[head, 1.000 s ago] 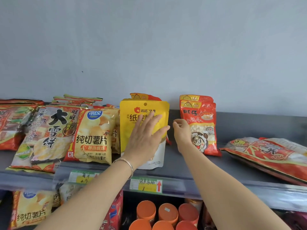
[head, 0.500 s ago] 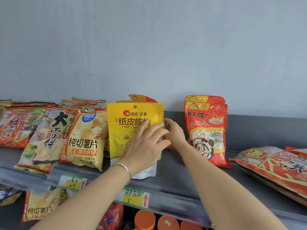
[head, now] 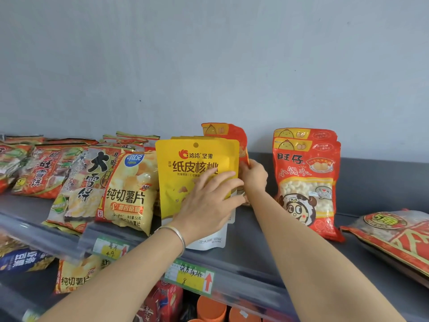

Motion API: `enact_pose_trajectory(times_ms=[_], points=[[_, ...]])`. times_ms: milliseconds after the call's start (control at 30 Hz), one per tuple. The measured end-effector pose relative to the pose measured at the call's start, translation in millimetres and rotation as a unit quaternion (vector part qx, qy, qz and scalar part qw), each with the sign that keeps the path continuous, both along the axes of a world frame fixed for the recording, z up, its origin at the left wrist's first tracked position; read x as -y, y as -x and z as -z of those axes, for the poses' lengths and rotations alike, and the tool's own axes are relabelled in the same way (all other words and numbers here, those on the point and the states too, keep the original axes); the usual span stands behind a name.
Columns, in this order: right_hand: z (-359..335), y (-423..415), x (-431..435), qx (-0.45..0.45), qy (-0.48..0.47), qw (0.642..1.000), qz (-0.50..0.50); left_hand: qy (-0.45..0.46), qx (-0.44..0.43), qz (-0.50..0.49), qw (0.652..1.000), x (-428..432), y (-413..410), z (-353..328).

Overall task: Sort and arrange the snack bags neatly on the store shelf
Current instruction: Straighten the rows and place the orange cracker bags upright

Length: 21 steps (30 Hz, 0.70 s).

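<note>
Under the left hand point(head: 209, 203), sorting looks about half done.
Its flat fingers point(head: 218, 180) steady the upright yellow bag point(head: 197, 163) on the shelf point(head: 255, 242); the right hand point(head: 254, 177) pinches a stray red bag point(head: 234, 135) behind; flat bags point(head: 394, 231) rightward await.

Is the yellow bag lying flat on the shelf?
No, the yellow bag stands upright on the shelf, with the left hand pressed against its front.

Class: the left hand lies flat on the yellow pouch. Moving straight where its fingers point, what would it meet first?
Likely the right hand, which grips the red bag just beyond the yellow pouch; depth is unclear.
</note>
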State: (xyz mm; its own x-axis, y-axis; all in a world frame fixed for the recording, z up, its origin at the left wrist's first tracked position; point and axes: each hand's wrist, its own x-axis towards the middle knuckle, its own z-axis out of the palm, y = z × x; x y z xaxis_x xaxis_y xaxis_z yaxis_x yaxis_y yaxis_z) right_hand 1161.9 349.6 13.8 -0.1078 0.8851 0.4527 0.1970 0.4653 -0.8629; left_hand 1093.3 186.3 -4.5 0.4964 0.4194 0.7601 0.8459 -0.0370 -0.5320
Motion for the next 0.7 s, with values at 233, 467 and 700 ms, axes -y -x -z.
enact_pose_trajectory(times_ms=[233, 467, 700], points=[[-11, -15, 7, -0.18, 0.012, 0.982, 0.057, 0.02, 0.001, -0.001, 1.0, 3, -1, -1], [-27, -45, 41, -0.212, -0.034, 0.972, 0.097, 0.068, 0.083, 0.072, 0.992, 13, -20, -11], [-39, -95, 85, -0.24, -0.035, 0.952, 0.186, 0.185, 0.275, 0.212, 0.919, 9, -47, -24]])
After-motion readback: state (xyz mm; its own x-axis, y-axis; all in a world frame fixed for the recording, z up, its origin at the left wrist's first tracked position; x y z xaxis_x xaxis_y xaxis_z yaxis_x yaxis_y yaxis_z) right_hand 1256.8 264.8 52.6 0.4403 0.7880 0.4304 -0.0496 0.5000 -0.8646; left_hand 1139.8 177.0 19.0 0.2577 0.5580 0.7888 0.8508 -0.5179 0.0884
